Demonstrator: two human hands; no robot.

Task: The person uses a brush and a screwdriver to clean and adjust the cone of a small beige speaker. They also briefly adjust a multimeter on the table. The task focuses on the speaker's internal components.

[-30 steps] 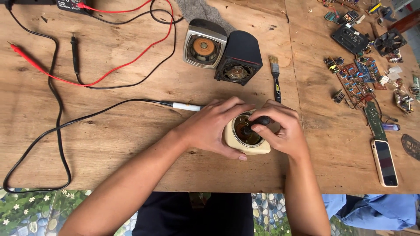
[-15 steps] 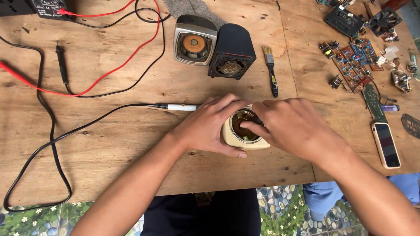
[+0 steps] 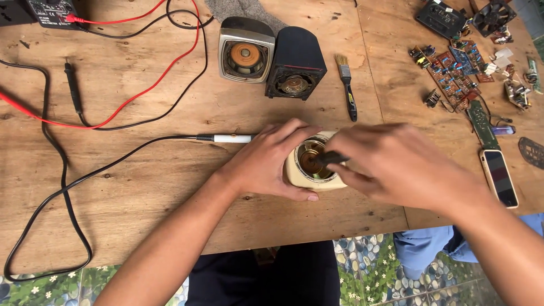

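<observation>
Left hand [image 3: 271, 164] wraps the cream speaker housing [image 3: 309, 177] from its left side, fingers curled over the top edge, thumb along the front bottom edge. Firm grip, housing sits flat on the wooden surface [image 3: 141, 187], near the front edge, roughly centre.

Right hand [image 3: 396, 164] is closed around a dark tool [image 3: 328, 159], tip pointing left into the housing's round opening where the brass-coloured driver shows. Can't tell what kind of tool it is; most of it is hidden in the fingers.

Just left of the left hand: white plug end [image 3: 226, 138] on a black cable [image 3: 68, 187] that loops off to the front-left corner.

Behind the hands: two more speaker units side by side, touching, a silver-faced one [image 3: 245, 50] and a black one [image 3: 296, 63], both with cones exposed. Small brush [image 3: 347, 85] with black handle lies just right of the black one.

Far left: red lead [image 3: 170, 62] and black probe [image 3: 72, 85] running to a meter [image 3: 48, 11] at the top edge.

Right side: circuit boards [image 3: 453, 71] and loose parts scattered, a narrow green board [image 3: 480, 122], a phone [image 3: 499, 178] face up near the right forearm, a fan [image 3: 493, 14] top right.
</observation>
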